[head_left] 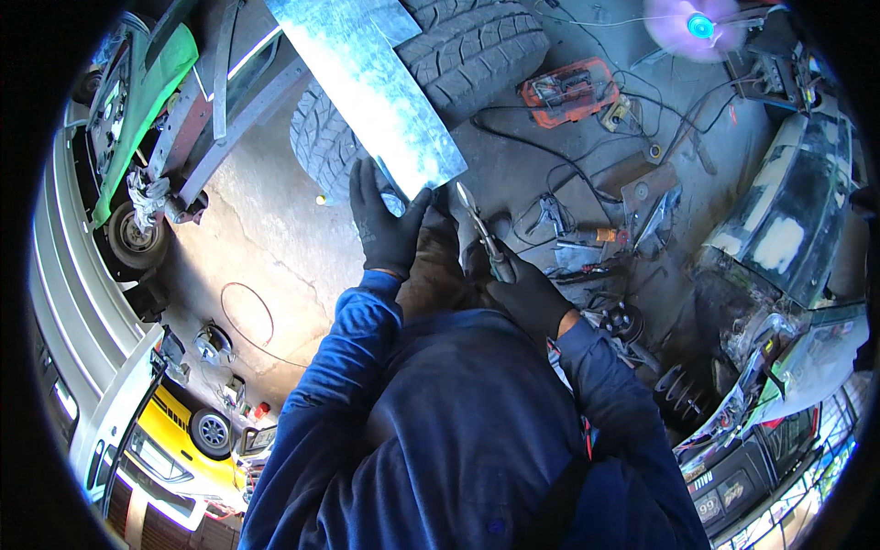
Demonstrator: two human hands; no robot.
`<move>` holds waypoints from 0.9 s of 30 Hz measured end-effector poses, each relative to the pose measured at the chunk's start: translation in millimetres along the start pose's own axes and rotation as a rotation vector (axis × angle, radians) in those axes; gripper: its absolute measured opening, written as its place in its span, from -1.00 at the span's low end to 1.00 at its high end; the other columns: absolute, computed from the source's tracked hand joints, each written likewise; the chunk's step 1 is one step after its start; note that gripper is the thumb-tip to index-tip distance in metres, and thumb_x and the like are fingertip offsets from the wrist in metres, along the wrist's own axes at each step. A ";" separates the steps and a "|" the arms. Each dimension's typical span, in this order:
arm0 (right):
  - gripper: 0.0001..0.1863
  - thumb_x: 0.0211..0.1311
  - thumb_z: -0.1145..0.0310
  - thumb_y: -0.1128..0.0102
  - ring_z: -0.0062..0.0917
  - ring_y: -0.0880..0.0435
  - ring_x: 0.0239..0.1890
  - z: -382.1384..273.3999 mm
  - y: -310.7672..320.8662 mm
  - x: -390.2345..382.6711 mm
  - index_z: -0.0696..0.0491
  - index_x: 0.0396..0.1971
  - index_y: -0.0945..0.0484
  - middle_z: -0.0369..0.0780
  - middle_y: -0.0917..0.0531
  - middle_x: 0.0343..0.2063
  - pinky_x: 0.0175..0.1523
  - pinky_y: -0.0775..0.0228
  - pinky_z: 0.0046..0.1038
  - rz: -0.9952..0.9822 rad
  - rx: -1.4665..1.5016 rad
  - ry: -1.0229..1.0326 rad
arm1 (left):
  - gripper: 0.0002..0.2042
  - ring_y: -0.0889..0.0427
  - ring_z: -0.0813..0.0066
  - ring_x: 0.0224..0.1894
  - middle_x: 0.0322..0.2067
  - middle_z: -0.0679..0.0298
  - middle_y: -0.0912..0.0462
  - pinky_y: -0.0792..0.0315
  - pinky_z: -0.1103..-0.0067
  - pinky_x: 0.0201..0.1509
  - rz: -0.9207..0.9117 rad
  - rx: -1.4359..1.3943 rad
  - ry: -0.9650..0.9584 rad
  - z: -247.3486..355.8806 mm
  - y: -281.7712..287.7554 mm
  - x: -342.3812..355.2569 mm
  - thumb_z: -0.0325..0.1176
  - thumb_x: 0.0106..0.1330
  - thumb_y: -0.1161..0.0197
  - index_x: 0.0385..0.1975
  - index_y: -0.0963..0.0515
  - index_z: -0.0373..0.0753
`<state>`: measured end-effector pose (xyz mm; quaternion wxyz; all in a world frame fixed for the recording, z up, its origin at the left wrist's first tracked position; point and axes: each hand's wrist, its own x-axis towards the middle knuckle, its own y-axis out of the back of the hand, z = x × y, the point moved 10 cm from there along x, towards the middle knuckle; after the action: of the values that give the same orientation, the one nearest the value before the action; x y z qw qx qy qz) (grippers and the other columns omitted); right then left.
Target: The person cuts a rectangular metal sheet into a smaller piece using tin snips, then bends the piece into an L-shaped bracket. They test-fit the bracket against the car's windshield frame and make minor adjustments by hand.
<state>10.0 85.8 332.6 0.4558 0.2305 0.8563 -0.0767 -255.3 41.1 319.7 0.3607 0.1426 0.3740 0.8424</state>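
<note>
The two tyres, a larger right tyre and a left tyre, appear to carry the work. Rounded tread gives uneven support, so bed the metal sheet on both crowns before applying force. The sheet slants across them, its near end projecting past the tyres' near edges toward the wearer; a wider portion or second piece shows at its far right edge, which of the two cannot be told. The overhang leaves access to the near edge but is likely to flex; brace it close to the working point. The step in hand reads as steadying the sheet with the snips at its near right corner. Seat the metal deep in the blades, hold them square to the surface and clear the left thumb from their line.

Pose: both forearms reach forward, elbows apart. The left hand is at the near left corner, fingers directed along the left edge, thumb spread toward the near edge; whether it pinches the sheet cannot be told. The right hand is wrapped around the snips' handles, blades directed forward and slightly left. The blade tips lie just beside the near right corner; contact cannot be confirmed.
</note>
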 end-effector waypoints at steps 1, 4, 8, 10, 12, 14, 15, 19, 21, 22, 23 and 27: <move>-0.50 0.31 0.24 -0.23 -0.07 -0.70 -0.11 -4.5 0.2 -0.5 0.16 0.18 -0.48 0.10 -0.68 -0.16 0.06 -0.52 -0.15 0.004 0.016 0.052 | -0.06 -0.32 -0.12 0.47 0.45 -0.14 -0.29 -0.31 0.09 0.47 0.014 0.082 -0.177 20.4 4.4 -1.4 -0.03 0.17 -0.62 0.49 -0.27 -0.27; -0.44 0.25 0.23 -0.30 -0.31 -0.59 -0.25 3.5 -4.3 3.3 0.20 0.19 -0.49 -0.12 -0.62 -0.31 -0.03 -0.50 -0.23 -0.038 -0.010 0.006 | -0.25 -0.27 -0.17 0.50 0.44 0.02 -0.36 -0.15 -0.03 0.53 -0.091 0.318 -0.374 41.6 -9.7 -0.6 -0.09 0.20 -0.53 0.43 -0.43 0.00; -0.45 0.27 0.24 -0.30 -0.37 -0.58 -0.22 8.2 -2.5 10.5 0.20 0.20 -0.49 -0.13 -0.63 -0.26 -0.01 -0.49 -0.25 -0.012 -0.041 0.052 | -0.41 -0.37 -0.07 0.46 0.39 0.10 -0.48 -0.18 0.02 0.54 -0.103 0.371 -0.470 44.2 -22.9 10.4 -0.19 0.26 -0.42 0.33 -0.52 -0.05; -0.46 0.29 0.26 -0.29 -0.41 -0.57 -0.21 8.1 -0.8 13.4 0.20 0.21 -0.49 -0.15 -0.62 -0.24 0.00 -0.49 -0.27 0.023 -0.033 0.099 | -0.50 -0.44 0.00 0.44 0.36 0.08 -0.53 -0.20 0.07 0.56 -0.087 0.394 -0.490 41.9 -27.6 11.8 -0.22 0.31 -0.34 0.27 -0.56 -0.12; -0.45 0.29 0.26 -0.28 -0.45 -0.56 -0.18 7.7 -1.7 17.3 0.20 0.23 -0.48 -0.18 -0.62 -0.23 0.01 -0.48 -0.29 0.025 -0.012 0.124 | -0.52 -0.42 -0.01 0.46 0.37 0.09 -0.51 -0.19 0.08 0.57 -0.095 0.421 -0.490 38.1 -33.4 10.9 -0.26 0.34 -0.29 0.28 -0.55 -0.13; -0.44 0.29 0.27 -0.26 -0.48 -0.55 -0.17 6.6 -0.3 20.0 0.19 0.24 -0.48 -0.20 -0.62 -0.23 0.01 -0.48 -0.32 0.022 -0.014 0.130 | -0.52 -0.41 -0.01 0.48 0.39 0.08 -0.50 -0.17 0.08 0.59 -0.108 0.429 -0.478 34.2 -37.2 9.2 -0.30 0.36 -0.25 0.30 -0.54 -0.14; -0.44 0.30 0.27 -0.26 -0.49 -0.54 -0.18 7.2 0.9 21.1 0.19 0.25 -0.48 -0.21 -0.61 -0.24 0.02 -0.47 -0.33 0.016 -0.030 0.112 | -0.52 -0.40 -0.01 0.48 0.40 0.08 -0.49 -0.17 0.09 0.60 -0.118 0.425 -0.469 32.5 -38.9 8.6 -0.31 0.37 -0.23 0.31 -0.53 -0.14; -0.33 0.35 0.15 -0.21 -0.04 -0.69 0.06 4.8 3.0 17.0 0.18 0.37 -0.38 0.10 -0.69 0.00 0.19 -0.49 -0.20 -0.063 -0.091 0.057 | -0.49 -0.37 -0.02 0.51 0.43 0.06 -0.45 -0.15 0.10 0.61 -0.160 0.467 -0.469 28.5 -45.7 8.5 -0.30 0.40 -0.19 0.37 -0.48 -0.15; -0.34 0.36 0.14 -0.21 -0.03 -0.69 0.07 0.1 5.0 14.0 0.18 0.36 -0.38 0.12 -0.68 0.01 0.19 -0.49 -0.20 -0.062 -0.091 0.056 | -0.47 -0.36 -0.02 0.52 0.45 0.05 -0.43 -0.15 0.10 0.62 -0.188 0.480 -0.455 25.5 -48.6 8.8 -0.29 0.40 -0.19 0.40 -0.45 -0.15; -0.34 0.36 0.14 -0.21 -0.02 -0.69 0.07 -1.7 5.3 13.1 0.18 0.35 -0.38 0.12 -0.68 0.01 0.18 -0.49 -0.20 -0.062 -0.090 0.056 | -0.46 -0.35 -0.02 0.53 0.46 0.05 -0.42 -0.14 0.10 0.62 -0.203 0.487 -0.447 23.8 -50.0 8.8 -0.29 0.40 -0.19 0.41 -0.44 -0.15; -0.34 0.36 0.14 -0.21 -0.02 -0.69 0.08 -2.3 5.0 13.0 0.19 0.35 -0.38 0.13 -0.68 0.01 0.19 -0.49 -0.19 -0.069 -0.109 0.047 | -0.46 -0.34 -0.02 0.53 0.46 0.04 -0.41 -0.14 0.10 0.62 -0.201 0.490 -0.451 23.7 -50.2 8.6 -0.29 0.40 -0.19 0.41 -0.44 -0.15; -0.33 0.35 0.14 -0.20 0.01 -0.68 0.10 -1.2 3.7 19.3 0.22 0.35 -0.38 0.15 -0.67 0.01 0.19 -0.48 -0.18 -0.088 -0.132 0.038 | -0.44 -0.33 -0.02 0.54 0.48 0.05 -0.39 -0.13 0.10 0.63 -0.211 0.504 -0.445 21.8 -53.0 8.3 -0.29 0.40 -0.19 0.42 -0.42 -0.15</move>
<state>1.6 95.7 317.8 0.4497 0.1639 0.8773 -0.0357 -223.5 83.0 295.5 0.4719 0.3679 0.4950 0.6301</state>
